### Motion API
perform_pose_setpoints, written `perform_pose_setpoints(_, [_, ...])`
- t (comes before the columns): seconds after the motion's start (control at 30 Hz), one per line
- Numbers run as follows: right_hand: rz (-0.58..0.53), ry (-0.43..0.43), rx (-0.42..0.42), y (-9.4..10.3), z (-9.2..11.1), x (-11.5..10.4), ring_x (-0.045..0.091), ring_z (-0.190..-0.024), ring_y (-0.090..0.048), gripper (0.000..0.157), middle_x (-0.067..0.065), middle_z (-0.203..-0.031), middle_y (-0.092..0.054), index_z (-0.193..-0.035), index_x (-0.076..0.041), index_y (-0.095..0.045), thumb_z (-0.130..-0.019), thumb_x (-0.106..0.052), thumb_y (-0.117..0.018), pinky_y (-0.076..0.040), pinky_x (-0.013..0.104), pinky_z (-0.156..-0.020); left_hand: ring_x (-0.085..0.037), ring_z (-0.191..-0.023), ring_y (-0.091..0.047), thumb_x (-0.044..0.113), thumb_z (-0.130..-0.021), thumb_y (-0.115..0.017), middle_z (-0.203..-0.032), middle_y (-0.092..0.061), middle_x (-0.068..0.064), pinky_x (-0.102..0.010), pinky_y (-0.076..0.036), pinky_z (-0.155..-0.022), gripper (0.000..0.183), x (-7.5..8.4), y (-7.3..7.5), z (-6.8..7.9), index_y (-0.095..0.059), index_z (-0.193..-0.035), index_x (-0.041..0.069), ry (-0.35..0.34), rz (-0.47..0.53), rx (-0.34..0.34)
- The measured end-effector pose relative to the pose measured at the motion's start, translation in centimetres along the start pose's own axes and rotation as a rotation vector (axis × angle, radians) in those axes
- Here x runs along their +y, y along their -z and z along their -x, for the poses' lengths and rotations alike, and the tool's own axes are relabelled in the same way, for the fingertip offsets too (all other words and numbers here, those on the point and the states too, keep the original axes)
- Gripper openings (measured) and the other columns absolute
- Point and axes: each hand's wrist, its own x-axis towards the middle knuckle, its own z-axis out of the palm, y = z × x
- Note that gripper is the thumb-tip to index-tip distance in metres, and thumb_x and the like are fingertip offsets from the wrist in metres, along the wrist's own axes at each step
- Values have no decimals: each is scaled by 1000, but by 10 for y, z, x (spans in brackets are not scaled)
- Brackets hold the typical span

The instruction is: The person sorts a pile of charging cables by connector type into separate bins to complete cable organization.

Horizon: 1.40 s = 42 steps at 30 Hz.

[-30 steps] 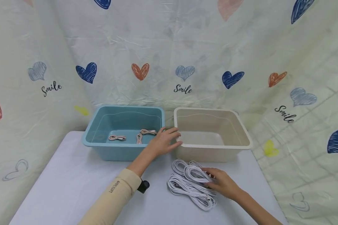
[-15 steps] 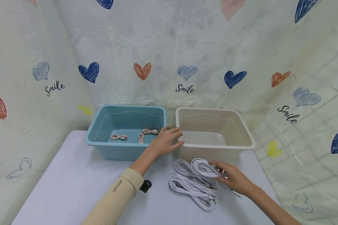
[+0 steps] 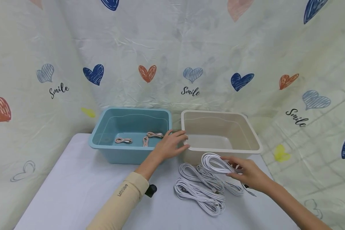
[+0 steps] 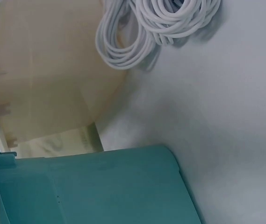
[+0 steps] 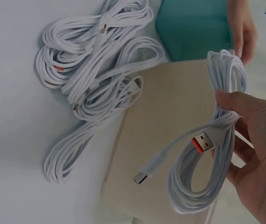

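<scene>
A coiled white USB cable [image 5: 182, 186] hangs from my right hand [image 3: 250, 174], pinched between thumb and fingers just in front of the beige bin [image 3: 221, 150]. Its orange-lined USB plug [image 5: 203, 142] and a smaller plug [image 5: 144, 172] show in the right wrist view. Below it, several more white cable coils [image 3: 199, 195] lie bundled on the table. My left hand [image 3: 171, 145] lies across the neighbouring rims of the blue bin [image 3: 123, 148] and the beige bin, fingers spread and touching the beige rim. Inside the blue bin are small pinkish cable bundles [image 3: 123, 140].
Both bins stand side by side at the back of the white-covered table [image 3: 66, 188]. A curtain printed with hearts [image 3: 148, 74] hangs close behind them. On the left wrist sits a small black device [image 3: 151, 190].
My right hand has lifted one white cable coil off the pile, up and to the right toward the beige bin's front. The left hand stays on the rims. The head view has shifted slightly.
</scene>
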Motion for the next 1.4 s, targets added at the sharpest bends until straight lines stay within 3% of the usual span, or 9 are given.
perform_pose_setpoints(0.33, [44,-35,2,34,-27,-9,4,-80,-63,62,-4,-91,-70,-129,-5,-62,-72,2,-86,-57,24,-65,-20,-136,-50,41,-100,-60,-147,-54,-6,-55,-26,-120,36,1,4,1,-66,-126,16,-13,13,4])
perform_pose_setpoints(0.53, [80,-57,26,51,-46,-3,7,-80,-63,62,-1,-93,-71,-132,-5,-61,-75,3,-84,-58,24,-66,-20,-136,-51,41,-100,-61,-146,-55,-7,-56,-26,-119,36,1,2,0,-67,-125,16,-19,18,9])
perform_pose_setpoints(0.93, [85,-79,3,62,-97,10,24,-80,-68,56,9,-94,-72,-132,0,-61,-80,-1,-82,-59,26,-67,-18,-137,-49,41,-100,-60,-146,-55,-5,-56,-25,-120,34,3,4,0,-67,-125,18,7,5,-8])
perform_pose_setpoints(1.4, [115,-222,-80,66,-134,38,34,-88,-68,54,26,-107,-70,-137,0,-56,-87,-5,-77,-56,52,-79,-17,-138,-48,42,-100,-60,-147,-54,-3,-53,-24,-121,36,2,3,0,-67,-126,18,24,1,-18])
